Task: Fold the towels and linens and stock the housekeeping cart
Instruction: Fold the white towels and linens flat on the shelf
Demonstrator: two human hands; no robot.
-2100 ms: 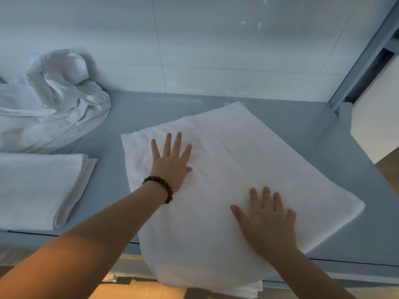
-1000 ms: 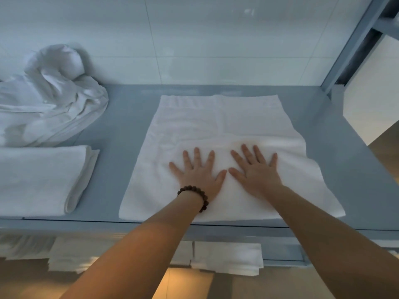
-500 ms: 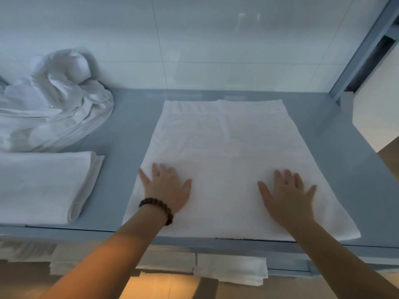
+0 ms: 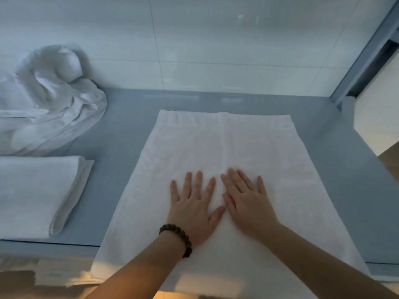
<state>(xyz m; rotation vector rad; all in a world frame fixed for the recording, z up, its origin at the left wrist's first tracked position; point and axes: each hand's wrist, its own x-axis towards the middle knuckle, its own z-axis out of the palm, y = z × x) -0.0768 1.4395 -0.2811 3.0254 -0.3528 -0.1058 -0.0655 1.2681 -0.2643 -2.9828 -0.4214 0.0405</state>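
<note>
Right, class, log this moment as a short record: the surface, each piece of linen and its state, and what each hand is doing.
Surface: grey-blue shelf
Spread towel: flat, white, near edge overhangs shelf front
Left hand: pressed flat on it, bead bracelet at wrist
Right hand: pressed flat beside the left
Folded towel: left, near front
Crumpled linen: back left, against wall

White tiled wall [image 4: 216,39] behind, grey metal upright [image 4: 367,50] at right, warm-lit wooden floor [image 4: 391,164] below
</note>
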